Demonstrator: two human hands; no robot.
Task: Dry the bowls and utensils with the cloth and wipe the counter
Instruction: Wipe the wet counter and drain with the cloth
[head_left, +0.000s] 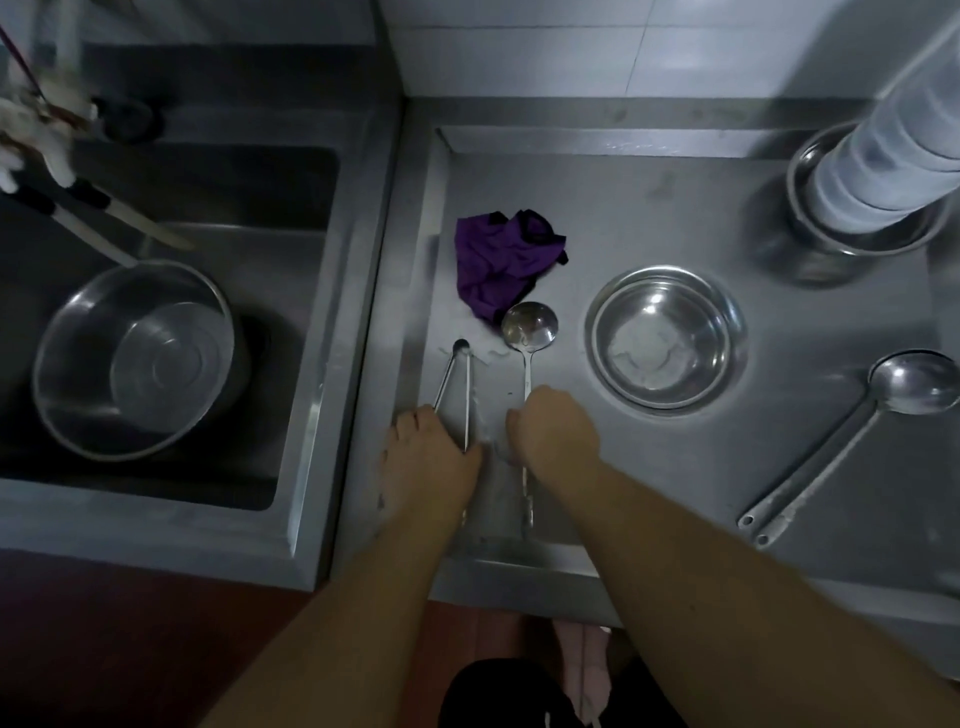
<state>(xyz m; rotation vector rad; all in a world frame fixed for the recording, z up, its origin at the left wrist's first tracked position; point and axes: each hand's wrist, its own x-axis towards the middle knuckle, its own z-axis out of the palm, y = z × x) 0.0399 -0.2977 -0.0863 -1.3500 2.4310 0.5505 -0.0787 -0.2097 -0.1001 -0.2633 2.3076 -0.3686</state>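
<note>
Right hand (553, 434) curls round the ladle (529, 327) handle — left hand (428, 457) grips tongs (457, 395) beside it; purple cloth (504, 262) lies beyond.

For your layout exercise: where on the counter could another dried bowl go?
Bare steel lies behind the bowl, between the purple cloth and the stacked bowls; also between the bowl and the right ladles. The front left, around both hands, is crowded.
</note>
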